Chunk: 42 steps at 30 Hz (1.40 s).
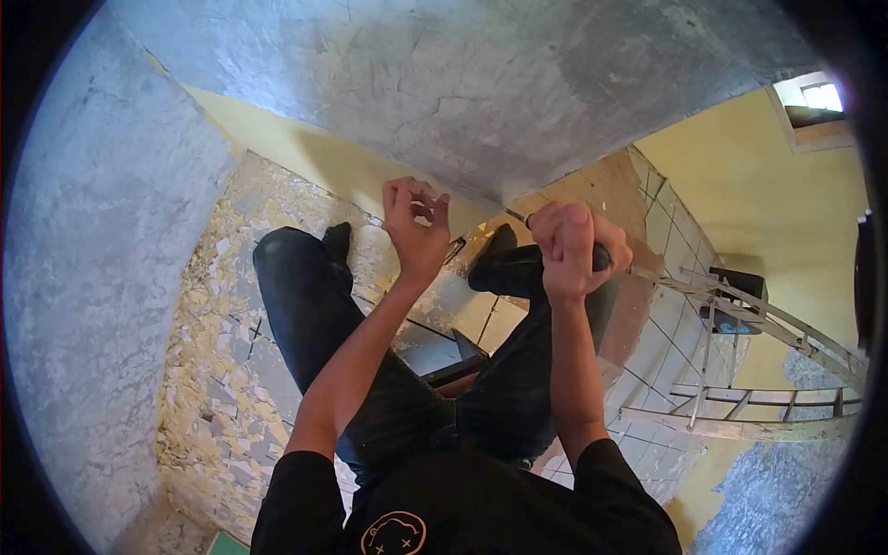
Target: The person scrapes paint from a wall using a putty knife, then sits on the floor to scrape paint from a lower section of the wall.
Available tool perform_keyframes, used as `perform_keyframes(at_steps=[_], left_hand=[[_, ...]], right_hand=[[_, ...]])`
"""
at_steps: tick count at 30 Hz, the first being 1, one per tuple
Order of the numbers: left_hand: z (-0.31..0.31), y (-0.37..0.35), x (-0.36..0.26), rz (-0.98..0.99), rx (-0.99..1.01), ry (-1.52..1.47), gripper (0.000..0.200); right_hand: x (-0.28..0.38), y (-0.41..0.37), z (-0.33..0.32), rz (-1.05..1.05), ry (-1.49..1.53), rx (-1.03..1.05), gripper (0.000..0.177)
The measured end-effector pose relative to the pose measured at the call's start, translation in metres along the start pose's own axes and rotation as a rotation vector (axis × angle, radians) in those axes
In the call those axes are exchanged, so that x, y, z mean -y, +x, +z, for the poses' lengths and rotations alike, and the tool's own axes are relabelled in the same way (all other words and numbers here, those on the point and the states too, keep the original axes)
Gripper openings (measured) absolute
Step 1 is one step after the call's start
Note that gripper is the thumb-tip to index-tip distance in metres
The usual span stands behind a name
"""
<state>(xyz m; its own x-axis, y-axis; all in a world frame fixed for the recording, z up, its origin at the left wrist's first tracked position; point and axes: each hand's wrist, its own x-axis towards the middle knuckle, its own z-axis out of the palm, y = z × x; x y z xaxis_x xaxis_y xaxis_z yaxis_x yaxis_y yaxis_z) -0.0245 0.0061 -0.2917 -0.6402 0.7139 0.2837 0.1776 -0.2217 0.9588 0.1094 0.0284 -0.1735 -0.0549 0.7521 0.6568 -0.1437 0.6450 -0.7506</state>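
My right hand [578, 250] is wrapped round the dark handle [602, 258] of a tool, whose thin metal shaft [516, 215] points left toward the lower edge of the grey wall [416, 92]. My left hand [416, 227] is raised in front of the remaining yellow paint [324, 162], its fingers curled; whether they hold anything is too small to tell. Just right of the left wrist, a small dark metal object [454, 250] shows near the floor. The tool's tip is near the wall's corner, and contact cannot be made out.
Paint flakes litter the tiled floor [236, 351] on the left. A wooden ladder [740, 425] and a black chair [737, 301] are at the right. Bare grey wall [83, 277] stands at the left. My bent legs frame a dark low seat [458, 370].
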Motion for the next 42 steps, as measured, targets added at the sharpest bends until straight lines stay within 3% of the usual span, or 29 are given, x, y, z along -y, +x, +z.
perform_keyframes(at_steps=[2, 4, 5, 8, 11, 12, 15, 16, 18, 22, 24, 26, 27, 28, 30, 32, 34, 35, 38, 39, 40, 42], left_hand=[[-0.001, 0.002, 0.0, -0.052, -0.033, -0.029, 0.027], [-0.005, 0.003, 0.001, -0.031, -0.075, -0.023, 0.027], [-0.008, 0.002, 0.002, -0.029, -0.075, -0.023, 0.027], [-0.013, 0.004, 0.004, -0.05, -0.079, -0.005, 0.026], [-0.014, 0.002, 0.005, -0.056, -0.089, -0.038, 0.024], [-0.015, -0.004, 0.006, -0.021, -0.01, -0.022, 0.023], [-0.009, -0.002, 0.003, 0.047, 0.074, -0.019, 0.022], [-0.008, -0.004, 0.004, 0.04, 0.09, -0.01, 0.021], [-0.008, 0.0, 0.004, 0.012, 0.058, -0.004, 0.021], [-0.011, 0.002, 0.004, -0.061, 0.045, 0.011, 0.021], [-0.01, 0.005, 0.004, -0.064, 0.029, -0.008, 0.021], [-0.011, 0.003, 0.005, -0.089, 0.004, -0.013, 0.021], [-0.012, 0.001, 0.004, -0.079, 0.004, -0.015, 0.021], [-0.011, 0.003, 0.002, -0.055, 0.004, -0.023, 0.021], [-0.01, 0.004, 0.004, -0.06, 0.013, -0.026, 0.021], [-0.01, 0.007, 0.006, -0.078, 0.015, -0.021, 0.022], [-0.012, 0.004, 0.003, -0.044, 0.002, 0.019, 0.021], [-0.014, -0.001, 0.003, -0.051, 0.012, 0.021, 0.021], [-0.011, 0.007, 0.004, -0.05, 0.022, 0.017, 0.021], [-0.011, 0.007, 0.005, -0.051, 0.004, 0.0, 0.021], [-0.013, 0.004, 0.006, -0.064, -0.011, -0.013, 0.022], [-0.015, 0.002, 0.003, -0.079, -0.008, -0.002, 0.022]], right_hand=[[0.005, 0.003, 0.002, 0.031, 0.001, 0.017, 0.038], [0.002, -0.003, 0.004, -0.139, -0.29, 0.082, 0.042], [0.0, -0.007, 0.004, -0.141, -0.29, 0.081, 0.042], [0.002, -0.011, 0.002, -0.168, -0.252, 0.12, 0.042], [0.021, -0.001, 0.002, -0.155, 0.036, 0.125, 0.041], [0.012, -0.011, -0.001, -0.137, 0.03, 0.122, 0.041], [-0.023, -0.02, -0.004, -0.116, -0.409, 0.106, 0.043], [-0.019, -0.024, -0.008, -0.118, -0.407, 0.111, 0.043], [0.009, -0.013, 0.007, -0.304, -0.122, 0.153, 0.04], [-0.025, -0.021, -0.001, -0.093, -0.326, 0.099, 0.043], [-0.004, -0.017, 0.007, -0.187, -0.345, 0.13, 0.041], [0.005, -0.021, 0.007, -0.139, 0.001, 0.029, 0.03], [-0.004, -0.021, 0.014, -0.402, -0.533, -0.101, 0.028], [-0.009, -0.027, 0.009, -0.4, -0.536, -0.104, 0.028], [-0.014, -0.023, 0.009, -0.137, -0.382, 0.075, 0.026], [-0.008, -0.029, -0.001, -0.255, -0.425, 0.057, 0.024], [-0.015, -0.043, -0.02, 0.015, -0.145, 0.119, 0.021], [-0.032, -0.039, -0.012, -0.146, -0.36, 0.016, 0.023], [-0.026, -0.044, -0.003, -0.224, -0.589, 0.076, 0.025], [-0.008, -0.036, 0.009, -0.363, -0.491, 0.039, 0.026], [0.001, -0.032, 0.009, -0.28, -0.116, 0.108, 0.028], [-0.009, -0.038, -0.005, -0.105, -0.093, 0.069, 0.031]])
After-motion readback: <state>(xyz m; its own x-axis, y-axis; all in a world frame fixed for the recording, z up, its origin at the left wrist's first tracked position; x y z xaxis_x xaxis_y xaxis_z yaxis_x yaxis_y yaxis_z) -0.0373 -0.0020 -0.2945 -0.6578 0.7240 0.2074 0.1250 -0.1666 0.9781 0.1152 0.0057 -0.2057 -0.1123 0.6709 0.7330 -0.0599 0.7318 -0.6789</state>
